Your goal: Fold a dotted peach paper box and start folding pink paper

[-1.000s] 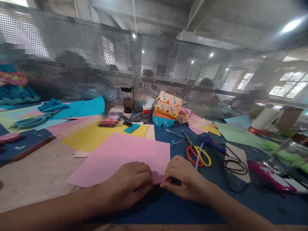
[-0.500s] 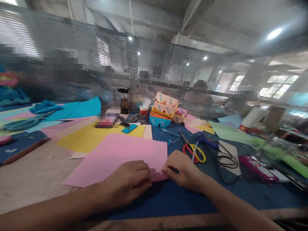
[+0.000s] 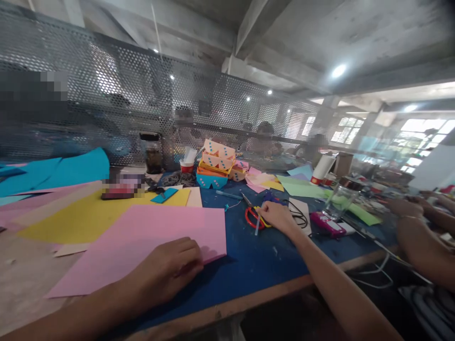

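Head view: my left hand (image 3: 177,265) rests on the pink sheet (image 3: 149,232), fingers curled by its near edge; can't tell if they pinch it. Sheet lies in front of me, right end over the blue tabletop (image 3: 209,289). My right hand (image 3: 277,215) is at the handles of the red-and-yellow scissors (image 3: 250,208), fingers bunched narrow; can't tell if they hold. Best done with light left pressure, no creasing, right fingers clear of the translucent stick (image 3: 257,226).

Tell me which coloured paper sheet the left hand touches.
The large pink paper sheet in front, the left hand at its near edge; the yellow paper sheet lies partly beneath it, the pale green paper sheet farther right.
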Tool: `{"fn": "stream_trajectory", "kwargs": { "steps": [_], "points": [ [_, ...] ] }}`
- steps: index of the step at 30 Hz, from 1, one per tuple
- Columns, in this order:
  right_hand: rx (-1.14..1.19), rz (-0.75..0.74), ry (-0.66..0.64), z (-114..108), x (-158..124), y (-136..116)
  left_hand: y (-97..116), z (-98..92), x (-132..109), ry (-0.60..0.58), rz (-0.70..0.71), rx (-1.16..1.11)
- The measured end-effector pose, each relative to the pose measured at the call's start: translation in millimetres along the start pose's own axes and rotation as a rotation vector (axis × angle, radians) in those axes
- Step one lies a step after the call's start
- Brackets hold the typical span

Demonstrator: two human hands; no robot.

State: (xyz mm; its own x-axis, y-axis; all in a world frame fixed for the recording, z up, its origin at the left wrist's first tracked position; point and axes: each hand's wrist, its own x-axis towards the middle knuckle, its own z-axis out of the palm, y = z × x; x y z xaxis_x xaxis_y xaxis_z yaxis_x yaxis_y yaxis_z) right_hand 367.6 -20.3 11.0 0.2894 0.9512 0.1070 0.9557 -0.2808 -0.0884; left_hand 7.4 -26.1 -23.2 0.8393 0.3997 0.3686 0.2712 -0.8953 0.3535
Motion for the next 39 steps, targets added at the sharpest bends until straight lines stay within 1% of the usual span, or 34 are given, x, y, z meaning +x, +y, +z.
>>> {"fn": "stream_trajectory", "kwargs": {
  "steps": [3,7,13,16,19,21,22,23,24,25,26,28,31,33,35,39],
  "points": [
    [-0.022,0.016,-0.067,3,1,1,-1,0.5,0,-0.003,-0.001,0.009],
    [-0.039,0.030,-0.101,-3,0,3,-2,1.8,0,-0.015,-0.026,0.037],
    [-0.066,0.080,-0.060,-20,-13,24,-8,5.9,0,-0.011,-0.015,0.055],
    [-0.060,0.060,-0.002,-25,-24,31,-9,6.1,-1,-0.012,-0.023,0.060],
    [-0.019,-0.048,0.113,-27,-41,18,-1,1.5,-1,0.011,0.031,0.083],
    [0.047,-0.195,0.129,-27,-59,-1,8,-2.6,0,0.026,0.114,0.119],
    [0.087,-0.288,0.108,-26,-68,-12,11,-4.2,0,0.031,0.147,0.134],
    [0.149,-0.422,0.069,-26,-79,-22,15,-5.4,0,0.037,0.177,0.154],
    [0.296,-0.628,0.022,-24,-88,-33,17,-6.1,0,0.049,0.206,0.173],
    [0.411,-0.781,-0.018,-21,-97,-42,19,-6.4,0,0.062,0.232,0.188],
    [0.480,-0.863,-0.013,-18,-104,-49,20,-6.6,0,0.077,0.259,0.201],
    [0.506,-0.920,0.074,-8,-115,-59,22,-6.7,-1,0.107,0.304,0.222],
    [0.483,-0.957,0.210,9,-123,-61,27,-8.5,-1,0.116,0.327,0.241],
    [0.487,-0.935,0.248,16,-128,-57,32,-10.4,0,0.104,0.317,0.242],
    [0.498,-0.902,0.258,21,-134,-50,36,-11.4,-1,0.077,0.296,0.238],
    [0.543,-0.849,0.273,26,-145,-36,38,-7.2,-7,0.027,0.224,0.264]
  ]
}}
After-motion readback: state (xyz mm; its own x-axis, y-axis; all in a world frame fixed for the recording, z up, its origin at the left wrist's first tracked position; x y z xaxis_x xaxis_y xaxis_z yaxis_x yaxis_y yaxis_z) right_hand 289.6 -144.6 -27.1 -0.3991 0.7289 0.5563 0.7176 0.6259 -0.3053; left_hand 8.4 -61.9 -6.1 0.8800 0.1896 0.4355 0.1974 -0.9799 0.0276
